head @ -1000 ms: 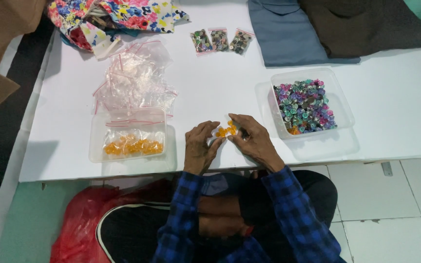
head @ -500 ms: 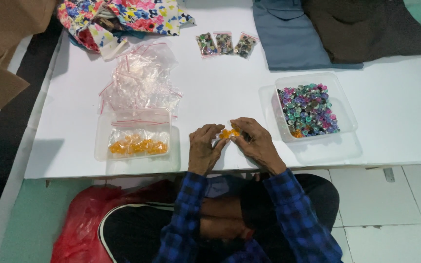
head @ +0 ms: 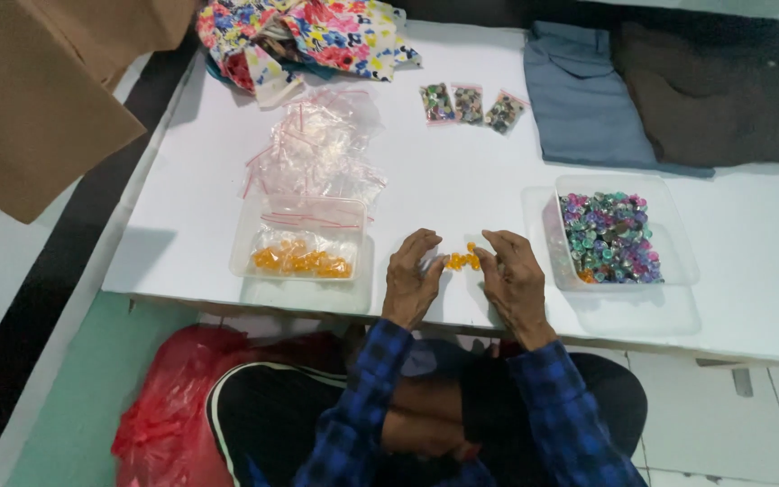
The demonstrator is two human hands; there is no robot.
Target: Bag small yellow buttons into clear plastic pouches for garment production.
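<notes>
Hands (head: 462, 280) close together at near worktop (head: 462, 180) edge, fingertips pinching orange beads (head: 462, 261). Sorted already: orange pile in left tray (head: 304, 243), three filled packets (head: 471, 105) far off. Left to sort: mixed beads heaped in right tray (head: 619, 239).

Blue-and-black checked shirt, long sleeves reaching wrists. Dark trousers on lap. Both hands bare: left hand (head: 411, 281), right hand (head: 513, 280). No rings visible.

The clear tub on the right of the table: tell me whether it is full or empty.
Partly full. The clear tub holds a heap of small multicoloured pieces covering its left part; the right part of its floor shows bare. No lid is on it.
</notes>
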